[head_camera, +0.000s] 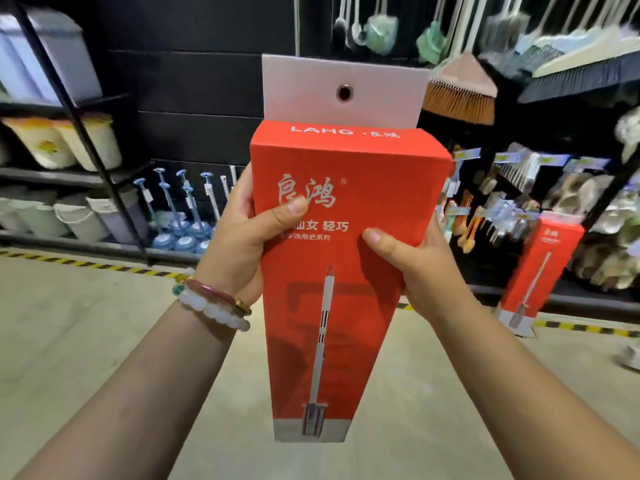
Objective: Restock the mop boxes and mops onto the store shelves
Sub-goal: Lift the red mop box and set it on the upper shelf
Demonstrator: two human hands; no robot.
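held upright over the floor between left hand [239,233] and right hand [412,261], thumbs curled onto the front: red mop box [332,306], tall, white hang tab with a hole on top, mop picture and grey band lower down

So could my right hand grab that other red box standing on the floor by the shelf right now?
Probably not yet. The right hand is gripping the red mop box together with the left hand, and the other red box stands farther off to the right, seemingly beyond arm's reach.
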